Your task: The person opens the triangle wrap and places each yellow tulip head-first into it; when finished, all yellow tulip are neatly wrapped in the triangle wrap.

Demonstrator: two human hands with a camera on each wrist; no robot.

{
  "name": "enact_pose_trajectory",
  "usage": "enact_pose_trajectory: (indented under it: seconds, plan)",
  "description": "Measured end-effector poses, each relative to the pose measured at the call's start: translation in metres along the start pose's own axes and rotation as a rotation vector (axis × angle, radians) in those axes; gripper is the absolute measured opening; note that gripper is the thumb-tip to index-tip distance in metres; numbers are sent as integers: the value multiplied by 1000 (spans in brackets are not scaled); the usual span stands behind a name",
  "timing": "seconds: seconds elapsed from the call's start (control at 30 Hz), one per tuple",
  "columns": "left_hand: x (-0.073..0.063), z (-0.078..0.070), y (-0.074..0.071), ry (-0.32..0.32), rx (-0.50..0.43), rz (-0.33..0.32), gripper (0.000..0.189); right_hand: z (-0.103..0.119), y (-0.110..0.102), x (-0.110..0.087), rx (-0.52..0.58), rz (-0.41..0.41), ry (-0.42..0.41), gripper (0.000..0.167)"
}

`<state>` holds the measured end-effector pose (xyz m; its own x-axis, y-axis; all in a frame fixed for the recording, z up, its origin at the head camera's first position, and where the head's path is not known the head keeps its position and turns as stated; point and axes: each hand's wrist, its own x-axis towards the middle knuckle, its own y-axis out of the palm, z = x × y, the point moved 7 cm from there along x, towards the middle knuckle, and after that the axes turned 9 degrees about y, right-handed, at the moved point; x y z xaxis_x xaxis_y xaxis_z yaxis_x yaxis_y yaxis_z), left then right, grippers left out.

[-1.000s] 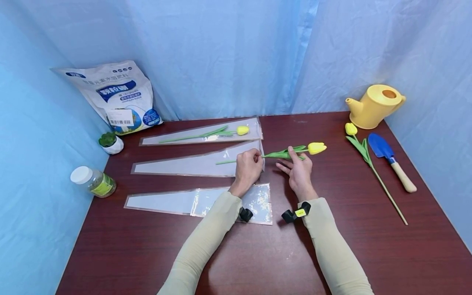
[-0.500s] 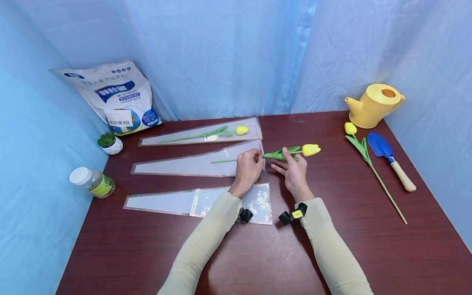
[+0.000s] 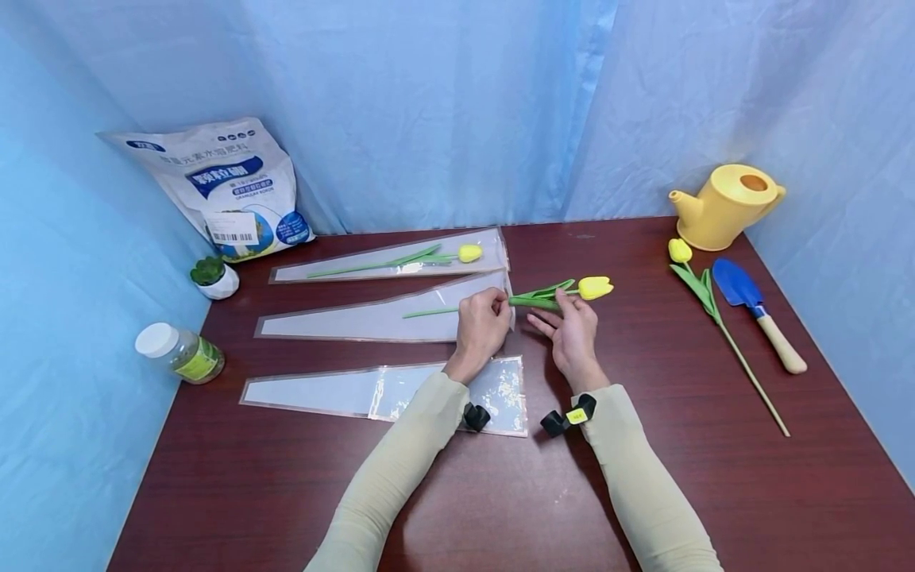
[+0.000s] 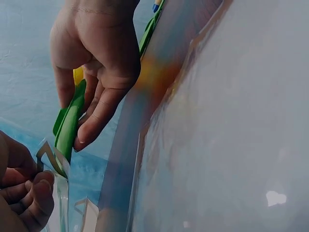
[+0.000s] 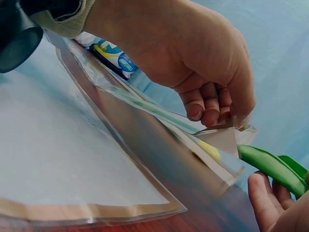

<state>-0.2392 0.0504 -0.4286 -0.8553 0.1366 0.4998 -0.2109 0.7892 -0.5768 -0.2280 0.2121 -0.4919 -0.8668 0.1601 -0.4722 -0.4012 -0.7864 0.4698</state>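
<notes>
My left hand (image 3: 480, 327) pinches the mouth edge of the middle clear flower sleeve (image 3: 343, 322), lifting it a little, as the right wrist view shows. My right hand (image 3: 576, 335) holds a yellow tulip (image 3: 595, 287) by its green leaves (image 4: 70, 123) between thumb and fingers. The tulip's stem lies inside the sleeve, its tip near the sleeve's middle. Its leaves are just at the mouth, and the bloom is outside, to the right. Part of the stem is hidden behind my left hand.
Behind lies a sleeve (image 3: 492, 260) containing another tulip (image 3: 469, 253); a third sleeve (image 3: 307, 392) lies in front, under my left forearm. Right: a loose tulip (image 3: 680, 251), blue trowel (image 3: 736, 280), yellow watering can (image 3: 725, 210). Left: fertilizer bag (image 3: 229, 191), small potted plant (image 3: 216, 278), jar (image 3: 182, 353).
My right hand has moved left with the tulip, sliding its stem deeper into the middle sleeve. My left hand has stayed at the sleeve's mouth.
</notes>
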Motion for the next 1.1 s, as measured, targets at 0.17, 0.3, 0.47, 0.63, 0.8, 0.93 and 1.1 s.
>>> enact_pose_trajectory:
  seconds: [0.17,0.3,0.47,0.63,0.8,0.93,1.1]
  plan:
    - [1,-2,-1,19,3,-1,12,-3,3,0,-24,6,0,16]
    - [1,-2,-1,23,-3,-4,11,-3,2,-1,10,-15,3,10]
    - [0,-3,0,28,-13,-10,11,-3,-2,-1,111,-27,17,7]
    - [0,-4,0,37,-16,-12,11,-3,-1,-3,156,-21,9,7]
    - [0,-6,-1,50,-17,-13,11,-8,2,-2,137,6,45,6]
    - [0,-8,-3,64,-23,-20,11,-13,7,-2,95,51,84,6]
    - [0,-10,-4,72,-26,-27,11,-15,7,-3,106,70,119,6]
